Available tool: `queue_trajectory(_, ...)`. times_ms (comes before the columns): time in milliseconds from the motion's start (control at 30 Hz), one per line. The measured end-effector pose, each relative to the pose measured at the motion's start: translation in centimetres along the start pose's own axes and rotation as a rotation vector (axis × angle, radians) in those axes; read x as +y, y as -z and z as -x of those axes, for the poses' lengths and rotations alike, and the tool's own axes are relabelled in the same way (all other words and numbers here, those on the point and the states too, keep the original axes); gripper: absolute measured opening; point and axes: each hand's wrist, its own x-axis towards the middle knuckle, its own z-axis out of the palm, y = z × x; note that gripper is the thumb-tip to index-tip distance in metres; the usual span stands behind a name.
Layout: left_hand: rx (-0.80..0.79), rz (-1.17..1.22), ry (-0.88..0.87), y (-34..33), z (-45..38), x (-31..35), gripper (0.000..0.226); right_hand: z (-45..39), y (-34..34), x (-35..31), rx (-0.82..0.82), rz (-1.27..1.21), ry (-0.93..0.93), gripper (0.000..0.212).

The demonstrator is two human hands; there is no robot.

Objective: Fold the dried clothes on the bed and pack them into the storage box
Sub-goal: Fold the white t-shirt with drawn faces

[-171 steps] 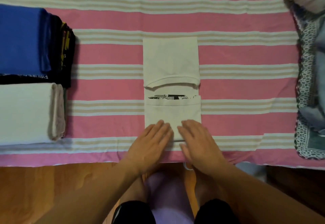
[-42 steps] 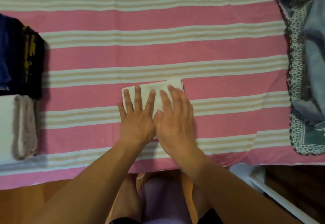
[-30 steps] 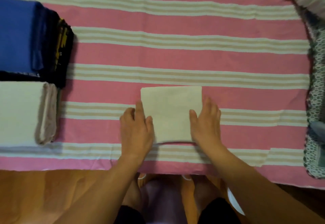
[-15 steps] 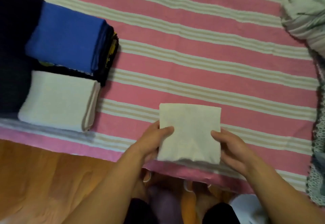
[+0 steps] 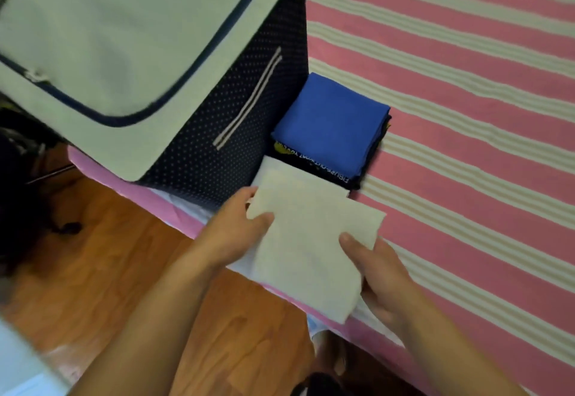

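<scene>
The pink bed sheet with cream and tan stripes point(image 5: 466, 146) covers the bed, soft and flat. At its near left corner stands the dark blue dotted fabric storage box point(image 5: 236, 121), its pale lid panel zipped with navy piping, still closed by the look of it. Just right of the box lies the folded blue cotton shirt point(image 5: 333, 121) atop dark printed garments, stacked close, probably for quick packing. In front of that stack, over a white folded piece, the cream folded square of cloth point(image 5: 311, 246) is held level. The left hand point(image 5: 239, 233) and right hand point(image 5: 382, 274) each pinch an edge, thumbs on top, likely keeping the folds intact.
</scene>
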Motion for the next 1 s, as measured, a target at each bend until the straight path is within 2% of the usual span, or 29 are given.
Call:
queue_trajectory(100, 0.172, -0.246, -0.073, 1.0, -3.5, 0.0, 0.057, -4.5, -2.4, 0.1, 0.128, 0.099, 0.051, 0.027)
queue_trajectory(167, 0.232, -0.514, -0.157, -0.6, -4.8, -1.4, 0.069, -7.7, -2.6, 1.1, 0.297, 0.341, 0.079, 0.027)
queue_trajectory(233, 0.185, -0.666, -0.251, -3.4, -5.3, -3.4, 0.068, -9.7, -2.3, 2.2, 0.481, 0.526, 0.084, 0.026)
queue_trajectory(333, 0.078, -0.816, -0.347, -7.0, -6.7, -6.1, 0.062, -10.1, -2.2, 3.0, 0.618, 0.59, 0.114, 0.02)
queue_trajectory(400, 0.079, -0.888, -0.4, -7.9, -8.1, -7.5, 0.061, -9.4, -2.8, 3.1, 0.675, 0.782, 0.229, 0.027)
queue_trajectory(433, 0.092, -0.915, -0.418, -8.2, -8.8, -8.0, 0.062, -9.0, -3.2, 3.3, 0.694, 0.941, 0.346, 0.034)
queue_trajectory(500, 0.111, -0.944, -0.431, -8.7, -10.0, -8.3, 0.063, -8.6, -4.2, 3.9, 0.649, 1.247, 0.625, 0.045)
queue_trajectory(567, 0.101, -0.987, -0.453, -9.2, -10.8, -7.7, 0.065, -9.6, -4.7, 4.7, 0.513, 1.55, 0.747, 0.057)
queue_trajectory(633, 0.089, -1.007, -0.486, -9.0, -11.5, -7.8, 0.065, -11.2, -3.6, 5.4, 0.411, 1.747, 0.666, 0.064)
queue_trajectory(733, 0.065, -0.913, -0.515, -7.9, -12.6, -9.3, 0.062, -13.3, -0.9, 6.3, 0.355, 1.821, 0.51, 0.066)
queue_trajectory(833, 0.056, -0.862, -0.527, -8.0, -13.6, -10.7, 0.061, -14.3, 0.3, 7.1, 0.313, 1.855, 0.498, 0.07)
queue_trajectory(1000, -0.072, -0.945, -0.351, -7.5, -13.3, -8.3, 0.06, -13.8, -0.9, 5.4, 0.212, 1.891, 0.331, 0.072)
